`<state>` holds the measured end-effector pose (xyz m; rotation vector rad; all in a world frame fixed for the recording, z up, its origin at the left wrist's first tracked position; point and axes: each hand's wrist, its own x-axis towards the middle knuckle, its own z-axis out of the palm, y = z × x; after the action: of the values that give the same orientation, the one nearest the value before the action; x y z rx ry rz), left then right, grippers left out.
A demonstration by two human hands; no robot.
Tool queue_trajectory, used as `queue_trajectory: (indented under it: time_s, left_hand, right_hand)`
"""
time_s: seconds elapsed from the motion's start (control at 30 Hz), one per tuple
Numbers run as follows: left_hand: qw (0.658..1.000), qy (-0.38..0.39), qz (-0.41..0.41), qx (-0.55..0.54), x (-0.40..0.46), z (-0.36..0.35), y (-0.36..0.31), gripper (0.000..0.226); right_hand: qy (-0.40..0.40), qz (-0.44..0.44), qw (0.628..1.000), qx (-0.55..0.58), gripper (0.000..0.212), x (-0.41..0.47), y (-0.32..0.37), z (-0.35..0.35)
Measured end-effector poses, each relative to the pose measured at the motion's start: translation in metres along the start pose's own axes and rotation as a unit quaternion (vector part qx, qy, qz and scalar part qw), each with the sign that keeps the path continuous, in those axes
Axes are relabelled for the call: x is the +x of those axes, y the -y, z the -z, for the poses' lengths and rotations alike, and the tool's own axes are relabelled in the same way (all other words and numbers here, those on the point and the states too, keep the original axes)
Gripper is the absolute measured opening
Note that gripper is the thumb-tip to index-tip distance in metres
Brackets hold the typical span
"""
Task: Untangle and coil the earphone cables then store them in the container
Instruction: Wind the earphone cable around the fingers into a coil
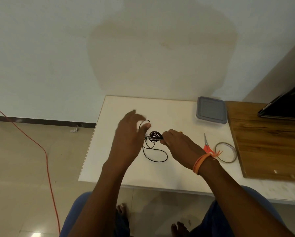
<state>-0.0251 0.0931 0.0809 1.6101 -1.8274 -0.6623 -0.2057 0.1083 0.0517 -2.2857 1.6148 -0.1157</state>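
Observation:
A black earphone cable point(156, 152) lies partly loose on the white table point(143, 173), with a long loop trailing toward me. My right hand point(175, 141) pinches a small wound bundle of the cable point(155, 135) just above the tabletop. My left hand point(128, 132) is raised beside it and blurred, its fingers curled round a strand of the same cable that arcs over the thumb. The container point(211, 110), a clear box with a grey lid on, stands at the table's back right.
Red-handled scissors point(206, 146) and a tape ring point(226, 152) lie right of my right hand. A wooden board point(269, 142) with a dark tablet point(286, 106) adjoins the table's right side. An orange cord point(46, 156) runs across the floor at left.

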Motion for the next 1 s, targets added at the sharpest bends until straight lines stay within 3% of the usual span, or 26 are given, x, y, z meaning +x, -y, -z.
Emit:
queue_trajectory:
  time_s: [0.1,0.17,0.27,0.4,0.6,0.73,0.93,1.0]
  left_hand:
    - [0.962,0.163,-0.165,0.143,-0.002,-0.016,-0.001,0.065]
    - [0.922,0.192,-0.211,0.261,-0.014,-0.033,0.0,0.08]
    - [0.911,0.196,-0.248,0.266,-0.032,-0.054,0.004,0.088]
    - [0.916,0.15,-0.293,0.23,-0.032,-0.069,0.012,0.071]
    - [0.887,0.33,-0.247,0.208,-0.037,-0.078,-0.006,0.063]
    - [0.91,0.367,-0.154,0.112,-0.036,-0.075,-0.017,0.025]
    - [0.909,0.358,-0.158,0.144,-0.039,-0.073,-0.034,0.024]
    - [0.911,0.345,-0.157,0.161,-0.034,-0.069,-0.038,0.025]
  right_hand:
    - [0.046,-0.004,0.998,0.044,0.017,0.0,-0.001,-0.001]
    - [0.079,0.004,0.992,0.099,0.026,-0.004,-0.004,-0.001]
    - [0.131,-0.001,0.977,0.167,0.025,-0.01,-0.015,0.006]
    - [0.187,-0.011,0.96,0.209,0.027,-0.016,-0.028,0.015]
    - [0.288,-0.051,0.905,0.308,0.034,-0.028,-0.045,0.023]
    - [0.287,-0.087,0.86,0.412,0.026,-0.036,-0.063,0.026]
    - [0.279,-0.074,0.834,0.47,0.029,-0.054,-0.065,0.025]
    - [0.264,-0.091,0.806,0.522,0.031,-0.059,-0.064,0.025]
